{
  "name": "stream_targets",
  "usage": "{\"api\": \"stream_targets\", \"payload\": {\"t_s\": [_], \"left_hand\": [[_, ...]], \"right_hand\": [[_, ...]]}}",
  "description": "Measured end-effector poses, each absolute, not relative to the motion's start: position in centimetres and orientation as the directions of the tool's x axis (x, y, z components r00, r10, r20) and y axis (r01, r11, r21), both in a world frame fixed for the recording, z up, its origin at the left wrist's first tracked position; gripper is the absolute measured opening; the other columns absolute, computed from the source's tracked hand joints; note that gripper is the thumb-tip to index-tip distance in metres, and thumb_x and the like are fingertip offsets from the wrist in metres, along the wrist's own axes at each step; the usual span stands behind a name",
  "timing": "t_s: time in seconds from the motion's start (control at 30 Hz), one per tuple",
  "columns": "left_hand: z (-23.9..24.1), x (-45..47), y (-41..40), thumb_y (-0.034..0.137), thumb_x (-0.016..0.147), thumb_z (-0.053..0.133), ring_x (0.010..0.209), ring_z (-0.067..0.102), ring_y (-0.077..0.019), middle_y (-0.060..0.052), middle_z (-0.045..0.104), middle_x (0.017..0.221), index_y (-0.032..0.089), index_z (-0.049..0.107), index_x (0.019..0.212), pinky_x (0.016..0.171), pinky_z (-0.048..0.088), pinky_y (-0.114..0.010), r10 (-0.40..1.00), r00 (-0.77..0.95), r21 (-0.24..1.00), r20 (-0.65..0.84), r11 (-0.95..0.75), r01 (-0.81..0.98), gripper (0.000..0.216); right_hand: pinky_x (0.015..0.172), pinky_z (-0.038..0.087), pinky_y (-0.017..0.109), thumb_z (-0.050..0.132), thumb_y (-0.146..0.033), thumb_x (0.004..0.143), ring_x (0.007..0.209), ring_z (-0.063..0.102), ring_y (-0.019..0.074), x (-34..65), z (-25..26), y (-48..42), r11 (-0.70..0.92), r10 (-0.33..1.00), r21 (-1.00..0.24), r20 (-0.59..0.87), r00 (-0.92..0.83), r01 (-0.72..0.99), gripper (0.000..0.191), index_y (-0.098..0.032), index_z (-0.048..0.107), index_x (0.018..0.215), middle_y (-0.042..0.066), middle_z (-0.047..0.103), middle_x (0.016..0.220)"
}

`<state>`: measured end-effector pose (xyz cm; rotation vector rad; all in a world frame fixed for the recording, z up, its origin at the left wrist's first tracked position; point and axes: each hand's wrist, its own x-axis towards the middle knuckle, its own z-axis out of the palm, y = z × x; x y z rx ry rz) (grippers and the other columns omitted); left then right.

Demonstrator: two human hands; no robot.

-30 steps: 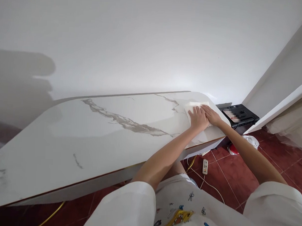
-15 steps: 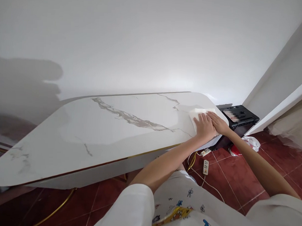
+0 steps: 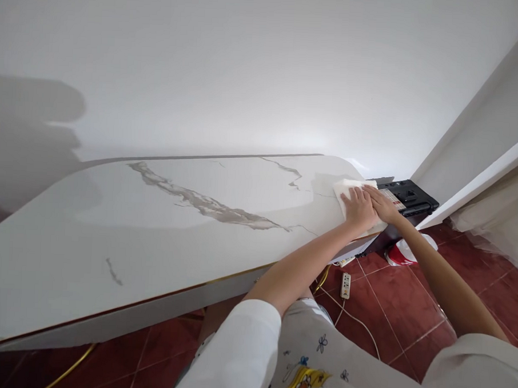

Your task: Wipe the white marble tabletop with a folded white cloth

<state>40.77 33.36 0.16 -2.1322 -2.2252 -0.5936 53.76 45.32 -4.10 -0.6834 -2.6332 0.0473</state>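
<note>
At the right end of a white marble-patterned tabletop [image 3: 171, 236], a folded white cloth [image 3: 344, 188] lies under my hands. My left hand [image 3: 358, 208] rests flat on the cloth with its fingers spread. Beside it and partly touching it, my right hand [image 3: 381, 203] lies with its fingers stretched out over the cloth's right part, close to the table's end. Both palms face down, so the undersides of my fingers are hidden.
A white wall [image 3: 230, 72] runs behind the table. Past its right end is a black case [image 3: 417, 195]. Below, a power strip [image 3: 345, 286] with a cable and a red-and-white bag [image 3: 404, 252] lie on red floor tiles [image 3: 392, 297]. A pale curtain [image 3: 498, 219] hangs at right.
Both hands and the cloth have slid a little to the right, closer to the table's end. The view has shifted, so the tabletop's left end is now cut off.
</note>
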Motion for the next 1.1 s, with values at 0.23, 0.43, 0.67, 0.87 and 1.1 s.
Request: {"api": "stream_targets", "payload": {"t_s": [0.23,0.43,0.67,0.87,1.1], "left_hand": [[0.1,38.4,36.6,0.029,0.09,0.035,0.138,0.027,-0.034,-0.019,0.037,0.148,0.007,0.041,0.139,0.11,0.026,-0.058,0.952,-0.106,0.281,0.285,0.023,0.96,0.054],[0.1,35.1,39.7,0.028,0.092,0.031,0.136,0.03,-0.0312,-0.016,0.042,0.145,0.013,0.045,0.137,0.11,0.027,-0.056,0.951,-0.117,0.281,0.287,0.033,0.959,0.05],[-0.2,31.7,43.4,0.026,0.092,0.03,0.134,0.032,-0.0299,-0.015,0.044,0.142,0.015,0.048,0.133,0.11,0.027,-0.055,0.939,-0.169,0.298,0.299,0.076,0.951,0.046],[-0.4,29.4,45.6,0.024,0.093,0.027,0.135,0.032,-0.03,-0.015,0.043,0.143,0.015,0.049,0.132,0.109,0.027,-0.055,0.932,-0.214,0.288,0.291,0.128,0.949,0.045],[-0.5,28.7,47.0,0.022,0.093,0.026,0.132,0.034,-0.0313,-0.017,0.046,0.141,0.012,0.047,0.133,0.109,0.027,-0.055,0.921,-0.24,0.259,0.307,0.162,0.952,0.046]], "right_hand": [[0.118,0.029,0.053,0.023,-0.039,0.098,0.14,0.035,0.0242,50.9,-4.0,48.7,0.852,0.52,-0.173,0.376,-0.767,0.494,0.052,-0.023,0.043,0.143,0.006,0.047,0.146],[0.119,0.028,0.048,0.02,-0.038,0.098,0.142,0.032,0.0212,47.2,-4.0,51.9,0.818,0.574,-0.201,0.355,-0.738,0.539,0.053,-0.023,0.041,0.144,0.004,0.045,0.148],[0.117,0.03,0.045,0.023,-0.041,0.097,0.141,0.034,0.0209,42.6,-3.3,55.0,0.708,0.706,-0.3,0.279,-0.652,0.639,0.051,-0.028,0.045,0.141,-0.001,0.043,0.149],[0.118,0.028,0.044,0.025,-0.035,0.095,0.14,0.034,0.0202,39.4,-2.8,56.8,0.715,0.697,-0.326,0.257,-0.67,0.619,0.052,-0.025,0.044,0.142,-0.001,0.042,0.15],[0.119,0.025,0.044,0.022,-0.039,0.095,0.141,0.032,0.0207,38.3,-2.9,58.8,0.75,0.657,-0.314,0.245,-0.713,0.583,0.054,-0.024,0.043,0.142,-0.001,0.042,0.15]]}}
